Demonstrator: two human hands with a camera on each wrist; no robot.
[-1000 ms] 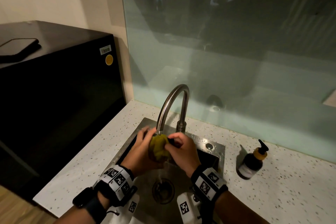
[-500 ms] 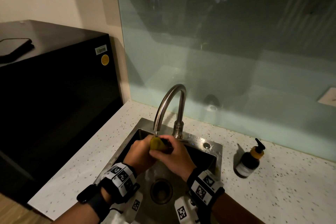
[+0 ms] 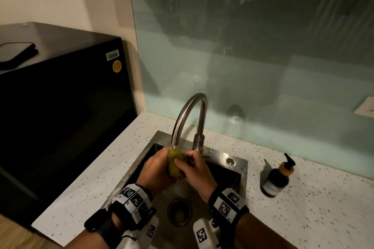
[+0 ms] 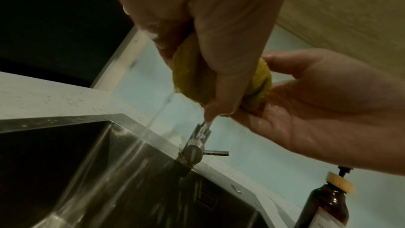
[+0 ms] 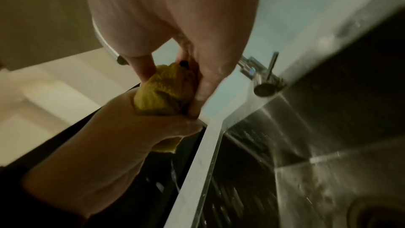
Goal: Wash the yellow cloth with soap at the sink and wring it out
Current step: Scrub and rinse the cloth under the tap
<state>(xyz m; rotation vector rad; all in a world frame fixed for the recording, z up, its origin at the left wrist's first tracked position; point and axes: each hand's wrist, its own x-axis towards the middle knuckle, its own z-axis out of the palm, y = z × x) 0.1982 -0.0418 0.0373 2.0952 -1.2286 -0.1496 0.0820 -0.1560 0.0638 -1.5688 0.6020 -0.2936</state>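
While still under the running tap (image 3: 189, 115), bunched yellow cloth (image 3: 175, 162) squeezed between left hand (image 3: 155, 170) and right hand (image 3: 197, 170), both curled round it over the sink (image 3: 242, 170); looks mid-rinse, final wring still to do

Soap bottle (image 3: 278, 178) right of sink (image 3: 243, 170); faucet (image 3: 190, 119) behind it.

yellow cloth (image 3: 175, 164): mostly hidden inside both hands | soap bottle (image 4: 326, 202): cut off by frame edge | sink interior: motion-blurred

Both hands (image 3: 155, 170) (image 3: 197, 172) together, fingers (image 4: 221, 82) curled tight.
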